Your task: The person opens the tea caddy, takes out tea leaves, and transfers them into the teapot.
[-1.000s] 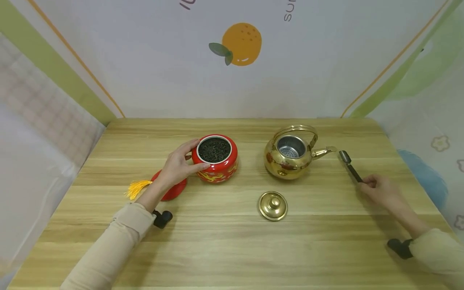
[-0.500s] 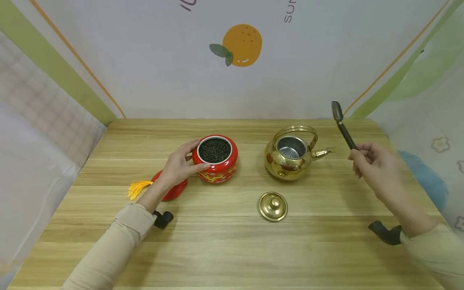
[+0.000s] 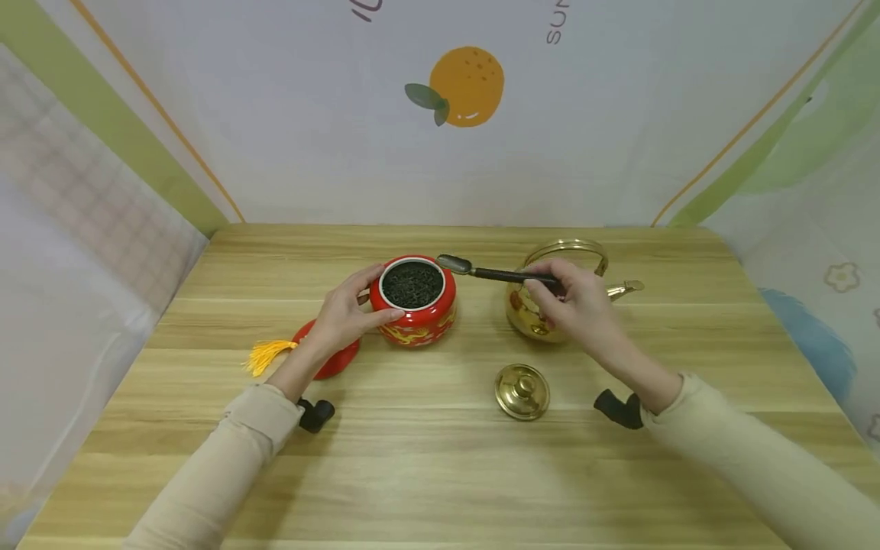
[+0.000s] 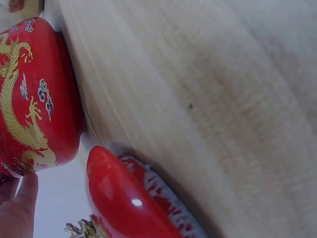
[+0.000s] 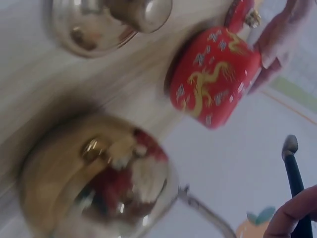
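In the head view a red jar (image 3: 419,325) with gold dragons stands full of dark loose leaves (image 3: 412,285). My left hand (image 3: 344,309) grips its left side, thumb at the front and fingers behind. My right hand (image 3: 574,302) pinches the dark handle of a small scoop (image 3: 505,275), whose metal head hangs by the jar's right rim. Behind and below that hand stands the gold teapot (image 3: 532,317), its mouth hidden in the head view. The right wrist view shows the scoop's head (image 5: 290,144) above the fingers, with the jar (image 5: 213,79) and teapot (image 5: 99,178) beyond.
A gold lid (image 3: 522,392) lies on the wooden table (image 3: 440,473) in front of the teapot. The red jar lid (image 3: 337,361) with a yellow tassel (image 3: 270,356) lies partly under my left forearm. A patterned cloth (image 3: 330,137) rises behind the table.
My right hand has lifted the scoop from the table's right side and carried it left over the teapot to the jar's rim. My left hand keeps its hold on the jar.
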Motion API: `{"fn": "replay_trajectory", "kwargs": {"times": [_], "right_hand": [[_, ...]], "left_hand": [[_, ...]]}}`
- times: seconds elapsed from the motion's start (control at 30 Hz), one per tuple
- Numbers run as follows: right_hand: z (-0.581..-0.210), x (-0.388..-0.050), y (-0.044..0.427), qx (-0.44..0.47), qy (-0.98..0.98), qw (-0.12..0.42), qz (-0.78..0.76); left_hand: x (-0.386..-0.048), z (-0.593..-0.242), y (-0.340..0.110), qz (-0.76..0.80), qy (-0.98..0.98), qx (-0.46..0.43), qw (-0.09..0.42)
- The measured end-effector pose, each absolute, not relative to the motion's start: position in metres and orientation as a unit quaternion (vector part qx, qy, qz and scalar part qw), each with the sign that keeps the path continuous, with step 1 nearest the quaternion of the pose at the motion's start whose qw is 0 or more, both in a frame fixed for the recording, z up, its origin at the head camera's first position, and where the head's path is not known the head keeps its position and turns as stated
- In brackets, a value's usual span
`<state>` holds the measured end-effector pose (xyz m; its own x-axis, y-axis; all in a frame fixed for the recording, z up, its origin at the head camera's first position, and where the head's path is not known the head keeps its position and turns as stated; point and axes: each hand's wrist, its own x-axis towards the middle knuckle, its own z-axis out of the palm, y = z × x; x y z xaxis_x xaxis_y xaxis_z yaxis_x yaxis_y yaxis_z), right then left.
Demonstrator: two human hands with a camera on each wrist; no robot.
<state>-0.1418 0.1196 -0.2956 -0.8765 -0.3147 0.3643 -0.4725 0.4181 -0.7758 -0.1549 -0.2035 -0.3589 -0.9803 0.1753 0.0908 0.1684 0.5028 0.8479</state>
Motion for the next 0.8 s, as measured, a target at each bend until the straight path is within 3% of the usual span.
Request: {"fn": "replay_trajectory", "kwargs": {"times": [0.2,0.8], "right_hand": [[-0.302,-0.157,0.094,0.24,-0.863,0.077,0.437],[-0.29,-0.183,0.065,0.237,-0.874,-0.006,0.424]], "left_hand": [[-0.155,-0.36,-0.203,0.491,0.866,0.098,0.001],[-0.156,-0.36,-0.204,0.494,0.864,0.096,0.006]]}}
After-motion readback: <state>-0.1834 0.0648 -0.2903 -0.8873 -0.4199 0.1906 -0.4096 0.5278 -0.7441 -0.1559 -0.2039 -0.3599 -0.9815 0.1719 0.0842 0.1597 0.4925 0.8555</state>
